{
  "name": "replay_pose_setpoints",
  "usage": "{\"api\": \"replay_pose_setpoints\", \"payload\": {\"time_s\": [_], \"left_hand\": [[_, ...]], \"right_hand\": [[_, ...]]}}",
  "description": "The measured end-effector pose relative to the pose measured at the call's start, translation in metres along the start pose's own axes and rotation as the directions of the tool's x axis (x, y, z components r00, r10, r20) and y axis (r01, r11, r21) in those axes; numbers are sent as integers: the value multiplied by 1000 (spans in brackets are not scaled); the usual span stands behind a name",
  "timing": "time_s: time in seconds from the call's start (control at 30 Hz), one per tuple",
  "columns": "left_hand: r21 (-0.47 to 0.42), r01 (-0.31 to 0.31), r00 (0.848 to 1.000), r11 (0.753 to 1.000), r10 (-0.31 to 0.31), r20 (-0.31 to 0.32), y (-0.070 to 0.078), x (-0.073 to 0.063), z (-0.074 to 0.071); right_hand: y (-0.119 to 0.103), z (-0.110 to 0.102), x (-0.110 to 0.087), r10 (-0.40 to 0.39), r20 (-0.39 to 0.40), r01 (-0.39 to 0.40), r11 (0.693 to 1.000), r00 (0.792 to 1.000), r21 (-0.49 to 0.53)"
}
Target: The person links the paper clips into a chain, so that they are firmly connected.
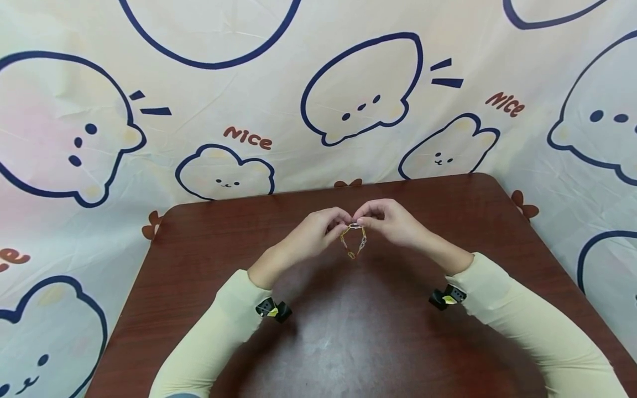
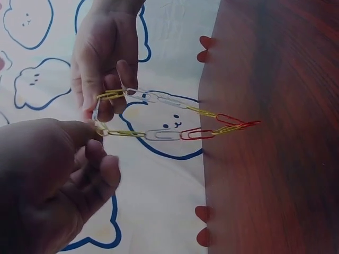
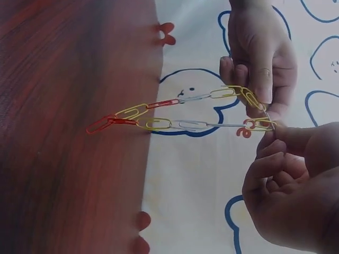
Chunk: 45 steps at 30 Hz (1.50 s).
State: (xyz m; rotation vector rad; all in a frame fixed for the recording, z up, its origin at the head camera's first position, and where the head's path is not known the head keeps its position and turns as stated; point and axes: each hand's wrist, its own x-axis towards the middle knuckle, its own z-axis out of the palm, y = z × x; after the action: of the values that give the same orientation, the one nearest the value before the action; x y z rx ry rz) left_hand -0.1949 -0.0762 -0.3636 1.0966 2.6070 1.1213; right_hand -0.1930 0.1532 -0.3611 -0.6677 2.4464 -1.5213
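A chain of linked paper clips (image 1: 363, 241) in yellow, white and red hangs as a loop between the two hands, above the table. My left hand (image 1: 318, 229) pinches its upper left end with thumb and fingers. At the upper right, my right hand (image 1: 390, 221) pinches the loop close to the left fingertips. In the left wrist view the chain (image 2: 163, 135) droops away from the fingers, a red clip at its far end. The right wrist view shows the same chain (image 3: 190, 125); the fingertips partly cover the clips they pinch.
A dark reddish-brown table (image 1: 318, 354) lies under the hands. Behind and beside it hangs a pale cloth (image 1: 278, 99) printed with cartoon outlines. Each wrist carries a small black camera, one on the left sleeve (image 1: 273, 309) and one on the right sleeve (image 1: 448, 297).
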Motion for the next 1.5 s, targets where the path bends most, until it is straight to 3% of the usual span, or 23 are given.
{"api": "replay_pose_setpoints", "payload": {"time_s": [0.17, 0.33, 0.67, 0.87, 1.1, 1.27, 1.5], "left_hand": [[51, 12, 999, 999, -13, 34, -2, 0, 3], [28, 25, 999, 999, -26, 24, -6, 0, 5], [-47, 83, 994, 995, -79, 69, -13, -1, 7], [-17, 90, 994, 996, -89, 59, -18, 2, 11], [-78, 135, 991, 988, -133, 23, -41, 3, 26], [-66, 154, 988, 986, -155, -18, -58, 7, 35], [-32, 183, 982, 983, -184, -35, -75, 18, 37]], "right_hand": [[4, 2, 1, 14, -4, -14, 999, 1000, -35], [8, 3, 2, 9, -8, -10, 998, 1000, -68], [13, 6, 1, -26, -29, 19, 978, 999, -206], [22, 9, 2, -31, -60, 17, 977, 998, -213], [50, 16, 11, -42, -96, 26, 987, 995, -160], [74, 22, 21, -52, -116, 38, 993, 992, -115], [96, 20, 37, -29, -149, 12, 993, 988, -114]]}}
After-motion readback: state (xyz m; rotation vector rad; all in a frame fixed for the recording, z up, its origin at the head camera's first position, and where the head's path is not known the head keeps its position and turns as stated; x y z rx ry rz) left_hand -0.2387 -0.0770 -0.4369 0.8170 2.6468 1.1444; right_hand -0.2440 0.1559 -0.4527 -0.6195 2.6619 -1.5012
